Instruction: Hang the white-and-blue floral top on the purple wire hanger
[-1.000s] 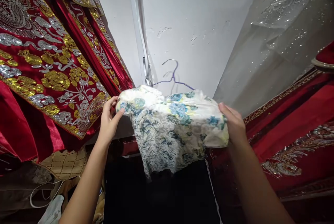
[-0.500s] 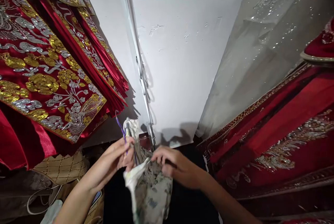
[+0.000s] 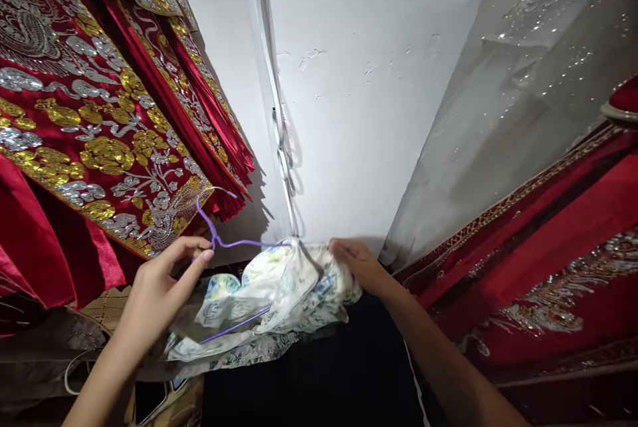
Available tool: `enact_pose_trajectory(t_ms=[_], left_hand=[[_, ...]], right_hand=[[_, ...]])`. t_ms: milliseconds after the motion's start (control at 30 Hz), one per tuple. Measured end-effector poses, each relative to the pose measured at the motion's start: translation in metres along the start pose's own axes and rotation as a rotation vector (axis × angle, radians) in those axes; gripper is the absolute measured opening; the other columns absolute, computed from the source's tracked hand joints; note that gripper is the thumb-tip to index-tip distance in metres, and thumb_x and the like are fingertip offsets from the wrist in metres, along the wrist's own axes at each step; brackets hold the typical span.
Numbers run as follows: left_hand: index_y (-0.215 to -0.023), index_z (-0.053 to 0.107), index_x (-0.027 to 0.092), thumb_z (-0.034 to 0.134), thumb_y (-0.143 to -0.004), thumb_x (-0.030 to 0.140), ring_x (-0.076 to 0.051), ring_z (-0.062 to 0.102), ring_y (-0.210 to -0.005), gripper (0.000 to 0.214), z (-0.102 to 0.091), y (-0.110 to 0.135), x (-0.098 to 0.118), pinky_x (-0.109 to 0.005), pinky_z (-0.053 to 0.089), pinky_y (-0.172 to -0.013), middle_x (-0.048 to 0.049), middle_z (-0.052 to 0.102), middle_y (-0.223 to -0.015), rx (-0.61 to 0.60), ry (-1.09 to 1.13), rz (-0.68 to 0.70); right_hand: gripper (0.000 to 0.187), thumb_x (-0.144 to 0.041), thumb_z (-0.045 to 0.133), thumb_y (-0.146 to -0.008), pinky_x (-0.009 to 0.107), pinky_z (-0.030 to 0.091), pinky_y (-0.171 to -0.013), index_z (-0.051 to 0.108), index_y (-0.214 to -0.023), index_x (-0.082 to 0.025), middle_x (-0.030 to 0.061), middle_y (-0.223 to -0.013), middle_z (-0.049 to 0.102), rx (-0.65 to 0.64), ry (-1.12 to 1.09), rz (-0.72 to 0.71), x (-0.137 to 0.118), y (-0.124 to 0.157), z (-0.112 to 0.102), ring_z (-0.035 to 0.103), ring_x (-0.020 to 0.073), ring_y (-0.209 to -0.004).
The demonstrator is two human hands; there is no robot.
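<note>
A thin purple clothes hanger is pinched near its hook by my left hand. One arm of the hanger runs right, into the top of a pale floral garment. Its lower bar shows as a purple line across the cloth at the left. My right hand grips the garment's upper right edge, slightly blurred, with its fingertips partly hidden by cloth. The garment hangs bunched between my two hands, over the dark clothing on my lap.
Red garments with gold and silver embroidery hang at the left. Another beaded red garment and a sheer sparkly white one are at the right. Ahead stands a white panel with a metal edge strip. A phone lies low left.
My left hand has moved left with the hanger, now turned more sideways. My right hand has moved right and up, spreading the garment out wider across the hanger.
</note>
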State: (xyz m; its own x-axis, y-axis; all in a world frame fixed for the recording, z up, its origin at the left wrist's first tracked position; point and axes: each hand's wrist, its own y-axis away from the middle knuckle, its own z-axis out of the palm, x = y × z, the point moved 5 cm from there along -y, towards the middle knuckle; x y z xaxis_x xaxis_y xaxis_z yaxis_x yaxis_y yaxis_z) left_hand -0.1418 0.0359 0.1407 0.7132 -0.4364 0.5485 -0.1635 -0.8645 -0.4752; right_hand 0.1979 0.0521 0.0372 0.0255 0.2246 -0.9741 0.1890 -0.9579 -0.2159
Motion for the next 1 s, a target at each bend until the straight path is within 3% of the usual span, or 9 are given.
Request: enact_pose_trajectory(t_ms=[100, 167, 233, 300, 400, 567, 767, 933, 1000], left_hand=[[-0.104, 0.066, 0.022, 0.065, -0.09, 0.029, -0.021, 0.062, -0.098, 0.016, -0.001, 0.003, 0.009, -0.031, 0.048, -0.088, -0.0057, 0.066, -0.104, 0.358, -0.016, 0.187], [-0.101, 0.065, 0.021, 0.064, -0.089, 0.022, -0.021, 0.061, -0.097, 0.011, 0.007, 0.01, 0.016, -0.034, 0.047, -0.091, -0.0058, 0.064, -0.1, 0.457, 0.016, 0.297], [-0.104, 0.064, 0.022, 0.06, -0.092, 0.02, -0.018, 0.061, -0.09, 0.013, 0.027, 0.012, 0.019, -0.031, 0.048, -0.085, -0.004, 0.064, -0.095, 0.333, 0.056, 0.308], [-0.12, 0.059, 0.024, 0.055, -0.095, 0.024, -0.015, 0.061, -0.079, 0.025, 0.055, 0.009, 0.018, -0.028, 0.048, -0.076, -0.0014, 0.063, -0.09, 0.085, 0.084, 0.221], [-0.148, 0.036, 0.029, 0.049, -0.099, 0.032, -0.013, 0.056, -0.064, 0.051, 0.093, 0.007, 0.011, -0.024, 0.046, -0.064, 0.002, 0.061, -0.084, -0.193, 0.13, 0.058], [-0.149, 0.034, 0.031, 0.042, -0.1, 0.039, -0.014, 0.058, -0.066, 0.051, 0.128, 0.002, 0.0, -0.025, 0.044, -0.064, -0.0014, 0.064, -0.098, -0.253, 0.192, -0.03], [-0.146, 0.041, 0.029, 0.042, -0.099, 0.038, -0.019, 0.059, -0.065, 0.048, 0.167, 0.012, -0.011, -0.026, 0.038, -0.062, -0.0002, 0.061, -0.078, -0.478, 0.046, -0.048], [-0.107, 0.061, 0.023, 0.048, -0.095, 0.038, -0.02, 0.058, -0.066, 0.023, 0.2, 0.031, -0.002, -0.027, 0.032, -0.06, -0.0014, 0.06, -0.072, -0.617, 0.057, 0.01], [-0.093, 0.06, 0.022, 0.049, -0.095, 0.039, -0.02, 0.057, -0.065, 0.021, 0.211, 0.037, 0.003, -0.027, 0.033, -0.061, -0.0016, 0.06, -0.071, -0.616, 0.095, 0.016]], right_hand=[[0.038, -0.057, 0.066, -0.085, 0.028, 0.047, -0.058, 0.064, -0.081, -0.02, 0.0014, -0.071, 0.063, 0.328, -0.145, 0.032, -0.012, -0.018, -0.03, 0.059, 0.0171, -0.064], [0.041, -0.06, 0.068, -0.082, 0.031, 0.053, -0.064, 0.068, -0.093, -0.02, 0.0047, -0.079, 0.069, 0.503, -0.196, -0.029, -0.022, -0.03, -0.047, 0.066, 0.0215, -0.074], [0.045, -0.061, 0.068, -0.082, 0.034, 0.057, -0.071, 0.069, -0.101, -0.02, 0.0069, -0.085, 0.072, 0.558, -0.249, -0.113, -0.032, -0.039, -0.055, 0.07, 0.0242, -0.084], [0.045, -0.059, 0.069, -0.082, 0.035, 0.058, -0.074, 0.069, -0.103, -0.019, 0.008, -0.088, 0.073, 0.548, -0.299, -0.163, -0.038, -0.044, -0.053, 0.071, 0.0257, -0.089], [0.042, -0.057, 0.07, -0.083, 0.035, 0.06, -0.076, 0.068, -0.102, -0.019, 0.0085, -0.09, 0.074, 0.564, -0.34, -0.206, -0.043, -0.046, -0.048, 0.072, 0.0264, -0.093], [0.041, -0.056, 0.071, -0.081, 0.034, 0.059, -0.077, 0.067, -0.097, -0.019, 0.008, -0.089, 0.073, 0.626, -0.335, -0.25, -0.043, -0.049, -0.052, 0.071, 0.0257, -0.093], [0.045, -0.062, 0.065, -0.083, 0.033, 0.055, -0.068, 0.067, -0.097, -0.019, 0.0067, -0.081, 0.069, 0.796, -0.199, -0.127, -0.011, -0.007, -0.068, 0.068, 0.0249, -0.083], [0.043, -0.063, 0.059, -0.086, 0.031, 0.053, -0.065, 0.064, -0.097, -0.021, 0.0059, -0.084, 0.066, 0.766, -0.148, -0.073, 0.016, 0.009, -0.064, 0.064, 0.022, -0.08], [0.04, -0.059, 0.06, -0.086, 0.03, 0.052, -0.07, 0.063, -0.097, -0.021, 0.0052, -0.09, 0.065, 0.865, -0.109, -0.092, 0.028, 0.014, -0.071, 0.063, 0.0203, -0.084]])
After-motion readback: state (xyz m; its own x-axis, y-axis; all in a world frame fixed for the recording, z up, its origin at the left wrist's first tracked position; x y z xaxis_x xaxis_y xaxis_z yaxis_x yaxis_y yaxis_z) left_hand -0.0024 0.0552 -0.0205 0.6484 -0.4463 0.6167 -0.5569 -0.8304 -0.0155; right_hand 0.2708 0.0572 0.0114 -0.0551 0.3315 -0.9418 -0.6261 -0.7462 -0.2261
